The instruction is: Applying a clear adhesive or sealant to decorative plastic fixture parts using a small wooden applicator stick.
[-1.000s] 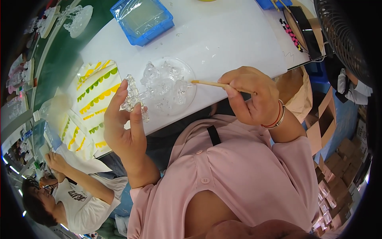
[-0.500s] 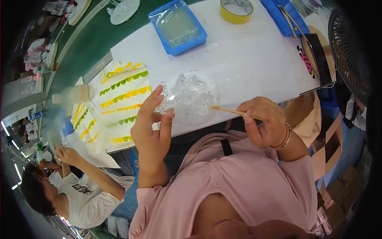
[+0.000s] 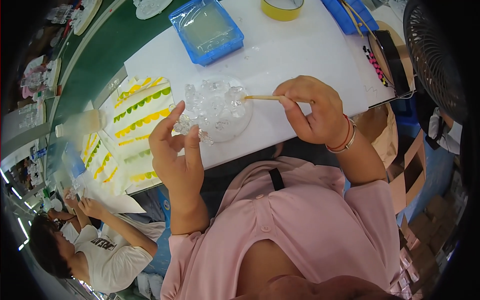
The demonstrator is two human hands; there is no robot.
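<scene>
My left hand [image 3: 176,160] pinches a small, clear, knobbly piece [image 3: 204,135] between thumb and fingers, at the left edge of a round, whitish see-through disc [image 3: 239,122]. Several clear, glassy pieces [image 3: 212,102] are clustered on that disc. My right hand [image 3: 317,110] grips a thin wooden stick [image 3: 265,98], its fingers closed around the far end. The stick points left, and its tip is at a clear piece on the disc's right side. I cannot tell whether the tip touches it.
White paper [image 3: 295,55] covers the table. Beyond the disc stands a blue tray [image 3: 202,59], with a yellow tape roll [image 3: 282,13] to its right. Patterned paper [image 3: 145,112] lies left, and a black fan [image 3: 435,65] stands right. A co-worker [image 3: 107,255] sits at left.
My right hand and the stick have moved away from me and left, bringing the tip to the disc's far right side. My left hand, still pinching the clear piece, has shifted slightly left.
</scene>
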